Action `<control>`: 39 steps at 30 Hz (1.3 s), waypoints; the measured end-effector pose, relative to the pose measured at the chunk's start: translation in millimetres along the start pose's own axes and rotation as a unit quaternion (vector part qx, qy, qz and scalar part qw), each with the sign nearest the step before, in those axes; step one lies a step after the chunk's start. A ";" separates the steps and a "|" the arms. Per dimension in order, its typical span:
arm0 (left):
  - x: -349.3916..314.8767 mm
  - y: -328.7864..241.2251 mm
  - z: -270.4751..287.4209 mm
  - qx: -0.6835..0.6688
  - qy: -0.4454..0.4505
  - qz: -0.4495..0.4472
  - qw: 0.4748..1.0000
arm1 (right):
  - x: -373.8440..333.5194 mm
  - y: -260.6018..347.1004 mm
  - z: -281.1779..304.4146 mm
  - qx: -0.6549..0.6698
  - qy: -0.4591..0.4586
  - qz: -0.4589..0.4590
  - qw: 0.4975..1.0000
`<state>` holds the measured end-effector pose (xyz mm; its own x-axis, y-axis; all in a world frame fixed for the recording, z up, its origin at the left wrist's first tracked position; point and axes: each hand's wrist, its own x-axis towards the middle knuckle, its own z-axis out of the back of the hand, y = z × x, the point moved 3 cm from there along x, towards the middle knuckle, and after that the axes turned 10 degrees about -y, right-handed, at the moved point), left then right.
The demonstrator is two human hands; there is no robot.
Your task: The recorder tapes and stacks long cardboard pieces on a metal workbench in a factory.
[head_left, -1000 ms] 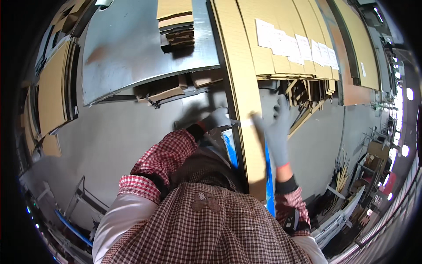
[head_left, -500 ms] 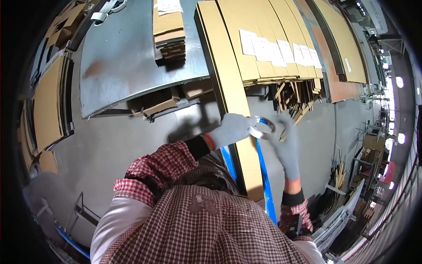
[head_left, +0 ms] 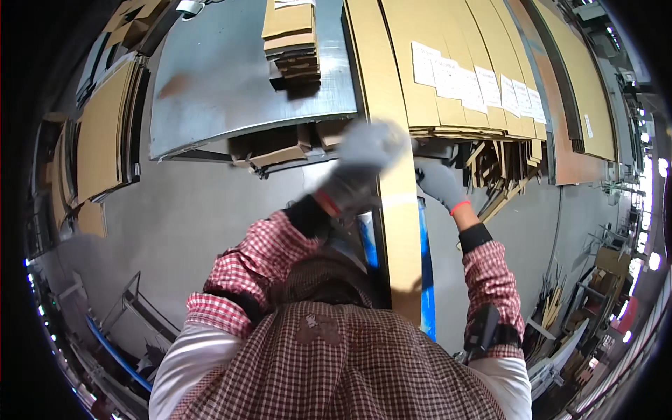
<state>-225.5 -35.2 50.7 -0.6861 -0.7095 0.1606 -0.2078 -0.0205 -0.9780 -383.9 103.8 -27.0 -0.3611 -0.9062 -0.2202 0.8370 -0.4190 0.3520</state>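
A long cardboard strip (head_left: 400,241) with a dark left edge runs from the bench toward my body, resting over a blue support (head_left: 428,280). A paler band (head_left: 399,199) crosses it just below my hands. My left hand (head_left: 369,148), in a grey glove, is smeared by motion over the strip's upper part and left edge. Its fingers and anything in them cannot be made out. My right hand (head_left: 442,185), also gloved, is at the strip's right edge with its fingers curled. What they hold, if anything, is hidden. No tape roll is distinguishable now.
Wide cardboard sheets with white paper labels (head_left: 448,77) lie on the right of the metal bench (head_left: 210,91). A small cardboard stack (head_left: 290,42) stands on it. Scrap strips (head_left: 500,164) hang below the sheets. More boards (head_left: 105,133) stand at the left.
My left hand has moved up along the strip. My right hand has come in to the strip's right edge. The tape roll seen between the hands is no longer distinguishable. The view has shifted.
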 end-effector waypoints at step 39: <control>-98.0 222.2 8.1 0.241 0.305 -0.236 0.890 | -13.2 35.7 -4.9 0.384 -0.066 -0.181 0.903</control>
<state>-198.8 24.0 -183.4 -0.8833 -0.0295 0.4679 -0.3511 -0.6198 -0.7019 -347.2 101.0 -16.0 -0.6425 -0.6789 -0.3554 0.1395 -0.5596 0.8169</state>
